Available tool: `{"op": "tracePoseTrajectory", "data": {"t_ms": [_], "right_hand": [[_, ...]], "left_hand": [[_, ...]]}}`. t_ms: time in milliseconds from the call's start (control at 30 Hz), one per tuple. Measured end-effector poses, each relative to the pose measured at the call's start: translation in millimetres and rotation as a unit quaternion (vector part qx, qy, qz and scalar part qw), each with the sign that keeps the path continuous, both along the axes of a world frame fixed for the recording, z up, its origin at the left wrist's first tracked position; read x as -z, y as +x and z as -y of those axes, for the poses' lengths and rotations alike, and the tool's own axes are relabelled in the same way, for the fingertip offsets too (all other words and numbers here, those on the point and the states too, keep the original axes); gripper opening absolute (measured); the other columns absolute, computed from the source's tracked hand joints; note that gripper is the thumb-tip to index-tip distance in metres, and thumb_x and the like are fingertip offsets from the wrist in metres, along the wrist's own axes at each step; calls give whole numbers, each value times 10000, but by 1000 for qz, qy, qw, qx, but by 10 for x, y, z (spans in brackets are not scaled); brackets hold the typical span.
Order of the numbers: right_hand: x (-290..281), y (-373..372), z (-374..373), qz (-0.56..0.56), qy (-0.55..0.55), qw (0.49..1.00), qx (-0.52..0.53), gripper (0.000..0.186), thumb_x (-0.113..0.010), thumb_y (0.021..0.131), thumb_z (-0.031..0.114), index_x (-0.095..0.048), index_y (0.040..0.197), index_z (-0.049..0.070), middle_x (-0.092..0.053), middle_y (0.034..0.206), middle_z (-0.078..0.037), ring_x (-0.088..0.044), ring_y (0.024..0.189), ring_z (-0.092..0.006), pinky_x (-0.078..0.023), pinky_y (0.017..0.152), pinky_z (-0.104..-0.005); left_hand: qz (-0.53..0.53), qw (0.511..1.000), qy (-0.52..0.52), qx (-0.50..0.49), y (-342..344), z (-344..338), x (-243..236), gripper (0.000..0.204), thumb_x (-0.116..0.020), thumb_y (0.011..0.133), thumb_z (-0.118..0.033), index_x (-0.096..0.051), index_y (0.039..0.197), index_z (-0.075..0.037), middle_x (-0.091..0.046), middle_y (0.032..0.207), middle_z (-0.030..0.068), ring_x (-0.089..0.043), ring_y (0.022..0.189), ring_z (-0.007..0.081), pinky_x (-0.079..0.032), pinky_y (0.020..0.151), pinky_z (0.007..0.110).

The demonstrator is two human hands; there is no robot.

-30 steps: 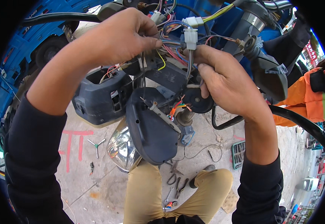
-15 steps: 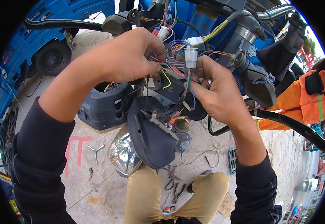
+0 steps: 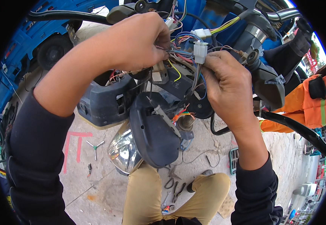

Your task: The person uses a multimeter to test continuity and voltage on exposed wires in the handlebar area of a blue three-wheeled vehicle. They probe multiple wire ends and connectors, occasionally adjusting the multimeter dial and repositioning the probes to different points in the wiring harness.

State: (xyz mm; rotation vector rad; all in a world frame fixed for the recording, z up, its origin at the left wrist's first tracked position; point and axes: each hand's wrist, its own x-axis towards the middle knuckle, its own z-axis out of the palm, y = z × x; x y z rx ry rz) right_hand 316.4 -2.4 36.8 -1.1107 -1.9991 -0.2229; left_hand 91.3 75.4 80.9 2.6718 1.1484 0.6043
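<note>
My left hand (image 3: 140,43) is closed on thin wires (image 3: 176,52) at the upper middle. My right hand (image 3: 226,82) pinches the wires just below a white multi-pin connector (image 3: 200,51); its fingertips are partly hidden. Another white connector (image 3: 200,33) with yellow and grey wires lies above it. A loose yellow wire (image 3: 176,69) hangs between my hands. Below them are a black housing (image 3: 103,101), a black cover (image 3: 153,138) with a grey test pen (image 3: 166,122) on it, and a chrome headlamp (image 3: 121,150).
A blue vehicle (image 3: 13,63) stands left; handlebar and mirror (image 3: 268,90) are right. A person in orange clothing (image 3: 313,105) is behind them. Pliers (image 3: 178,191), a wrench (image 3: 166,198), a three-arm wrench (image 3: 94,148) and a green case (image 3: 233,161) lie on the concrete.
Both hands and the connectors shift in view, down and then slightly up. My right hand has turned so that more of its back shows, its fingers still at the wires below the connector.
</note>
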Motion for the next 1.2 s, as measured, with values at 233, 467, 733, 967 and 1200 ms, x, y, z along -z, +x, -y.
{"op": "tracePoseTrajectory", "data": {"t_ms": [233, 467, 733, 967, 1200], "right_hand": [[-12, -14, -3, -72, -59, 995, -39, 142, -709, 855, -41, -743, 984, 9, -663, 856, -140, -670, 755, -332, -520, 678, -357], [-28, 113, 15, -64, -132, 983, -111, 166, -662, 873, -110, -721, 1011, -37, -645, 870, -80, -584, 751, -170, -453, 678, -282], [-76, 224, 17, -48, -197, 970, -138, 236, -634, 854, -142, -729, 1047, -45, -692, 982, -96, -655, 896, -191, -493, 800, -283], [-129, 260, 28, 8, -173, 974, -144, 280, -642, 780, -133, -759, 992, 7, -685, 959, -130, -699, 904, -297, -529, 792, -335], [-27, 103, 53, -92, -116, 985, -85, 156, -731, 813, -76, -723, 955, -10, -675, 895, -119, -670, 774, -279, -512, 676, -333]], "left_hand": [[-8, 994, -97, 49, -83, -43, -161, 193, -730, 895, -166, -762, 943, 19, -717, 814, 145, -674, 742, 215, -541, 748, 340], [36, 987, -137, 76, -137, -82, -62, 167, -671, 985, -98, -760, 1020, 39, -728, 885, 117, -699, 810, 183, -562, 873, 302], [40, 985, -128, 112, -87, -56, -77, 235, -653, 889, -86, -748, 1046, 60, -750, 910, 204, -717, 830, 261, -559, 834, 362], [62, 988, -57, 127, -124, 37, -92, 178, -730, 834, -18, -751, 1010, 1, -683, 910, 160, -673, 844, 330, -526, 745, 388], [76, 993, -32, 82, -193, 96, -146, 142, -731, 804, -17, -750, 943, 6, -695, 896, 172, -683, 852, 347, -540, 756, 412]]}}
